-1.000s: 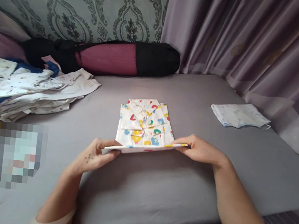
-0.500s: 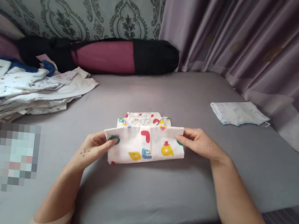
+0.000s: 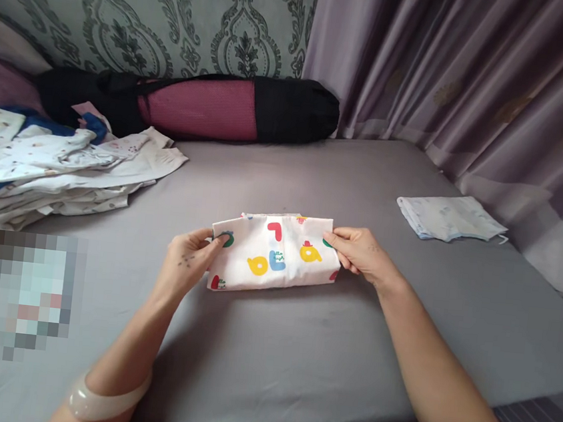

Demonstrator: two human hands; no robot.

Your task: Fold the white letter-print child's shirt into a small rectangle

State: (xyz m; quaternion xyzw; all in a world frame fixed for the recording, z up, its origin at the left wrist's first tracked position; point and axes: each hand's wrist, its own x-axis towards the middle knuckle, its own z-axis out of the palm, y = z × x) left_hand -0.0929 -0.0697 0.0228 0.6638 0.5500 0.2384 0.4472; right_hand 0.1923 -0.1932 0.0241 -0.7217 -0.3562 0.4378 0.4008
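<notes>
A room in a home, apparently a bedroom.
The domestic setting is shown by scroll-patterned wallpaper (image 3: 130, 27), a long mauve curtain (image 3: 393, 55), a loose pile of clothes (image 3: 70, 162) and a broad grey sheet (image 3: 276, 358) resembling bedding.

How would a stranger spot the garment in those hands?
Find the broad grey sheet below the patterned wall. Near its middle, the left hand and right hand hold a white garment. Unlike the heaped clothes at left and the pale folded cloth at right, it bears bold red, yellow, blue and green shapes.
</notes>
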